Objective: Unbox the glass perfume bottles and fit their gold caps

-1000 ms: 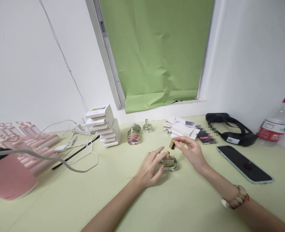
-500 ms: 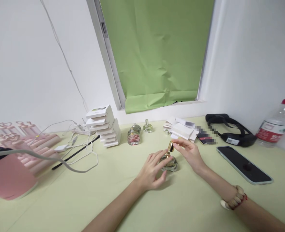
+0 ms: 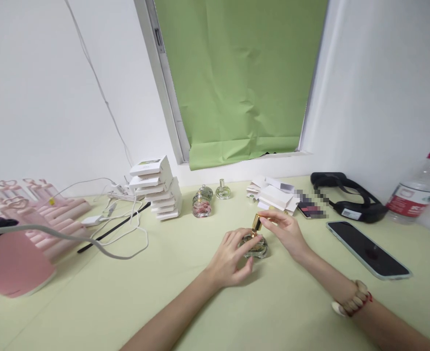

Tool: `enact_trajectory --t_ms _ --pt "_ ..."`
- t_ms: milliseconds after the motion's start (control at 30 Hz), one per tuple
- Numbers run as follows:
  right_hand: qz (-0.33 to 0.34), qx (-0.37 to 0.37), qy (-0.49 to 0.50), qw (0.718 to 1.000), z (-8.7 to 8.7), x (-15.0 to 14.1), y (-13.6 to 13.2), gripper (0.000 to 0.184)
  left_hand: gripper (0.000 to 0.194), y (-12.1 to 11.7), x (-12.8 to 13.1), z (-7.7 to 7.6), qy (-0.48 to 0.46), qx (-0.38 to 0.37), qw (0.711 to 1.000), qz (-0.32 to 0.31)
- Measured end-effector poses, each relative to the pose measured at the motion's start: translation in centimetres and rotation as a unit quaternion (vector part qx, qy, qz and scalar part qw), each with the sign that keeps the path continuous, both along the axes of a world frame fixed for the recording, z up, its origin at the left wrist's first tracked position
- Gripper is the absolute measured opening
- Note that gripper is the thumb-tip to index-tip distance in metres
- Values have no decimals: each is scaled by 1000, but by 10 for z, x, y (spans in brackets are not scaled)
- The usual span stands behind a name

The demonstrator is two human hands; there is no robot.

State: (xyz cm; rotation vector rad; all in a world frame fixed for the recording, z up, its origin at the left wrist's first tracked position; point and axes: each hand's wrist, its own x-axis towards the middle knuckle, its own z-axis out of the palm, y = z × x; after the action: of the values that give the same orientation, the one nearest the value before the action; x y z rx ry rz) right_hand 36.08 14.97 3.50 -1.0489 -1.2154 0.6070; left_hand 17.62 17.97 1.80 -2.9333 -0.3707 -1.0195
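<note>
A clear glass perfume bottle stands on the table in front of me. My left hand steadies it, fingers lying around its left side and top and partly covering it. Between the thumb and fingers of my right hand is a shiny gold cap, slightly tilted just over the bottle's gold neck. Whether cap and neck touch, I cannot tell. Farther back stand another perfume bottle and a row of similar glass bottles, the front one pinkish.
White boxes are stacked left of the bottles, near tangled white cables. Folded white cartons lie behind my right hand. Rightward are a phone, a black headset and a water bottle. Pink items fill the left.
My right hand has brought the gold cap slightly left and down, closer over the bottle's neck. The left hand stays on the bottle.
</note>
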Motion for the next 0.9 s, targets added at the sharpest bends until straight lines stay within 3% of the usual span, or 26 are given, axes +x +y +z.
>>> enact_trajectory --t_ms 267,433,900 --pt "28 46 -68 996 1 0 -2 13 46 0 0 -1 -57 32 998 -11" --pt "50 61 -109 991 4 -3 -6 8 31 -1 -1 -6 -168 9 985 49" --pt "61 77 -161 982 6 1 -6 8 38 0 3 -5 -59 -63 993 86"
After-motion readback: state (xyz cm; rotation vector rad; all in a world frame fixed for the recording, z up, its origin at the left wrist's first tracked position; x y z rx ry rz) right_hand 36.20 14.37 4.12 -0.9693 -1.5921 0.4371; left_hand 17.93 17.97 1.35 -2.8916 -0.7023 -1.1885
